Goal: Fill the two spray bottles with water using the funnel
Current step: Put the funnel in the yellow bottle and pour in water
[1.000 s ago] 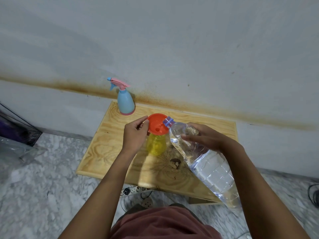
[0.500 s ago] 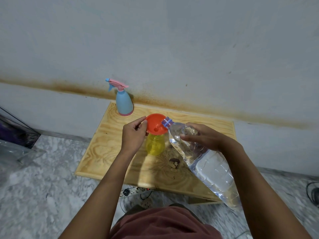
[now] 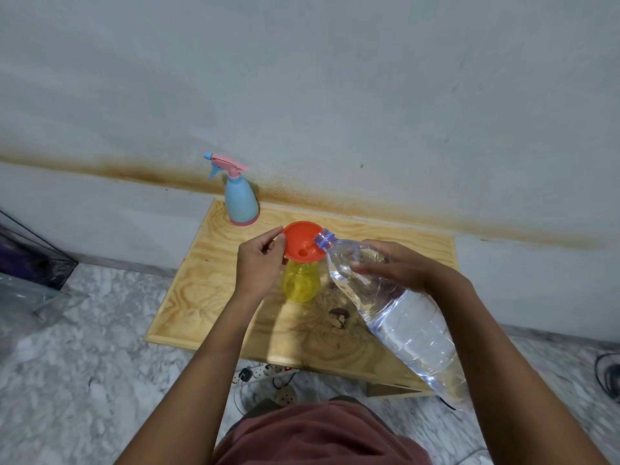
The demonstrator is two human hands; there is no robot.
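Currently left hand pinching funnel rim, right hand gripping tilted water bottle.

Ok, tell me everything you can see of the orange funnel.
The orange funnel looks like plastic: a wide cone with a hole at its centre. It sits upright in the neck of the yellow spray bottle on the wooden table. The left hand pinches its left rim; the tilted water bottle reaches over its right rim.

No text, label, brand, number or sign could be read on anything in the head view.
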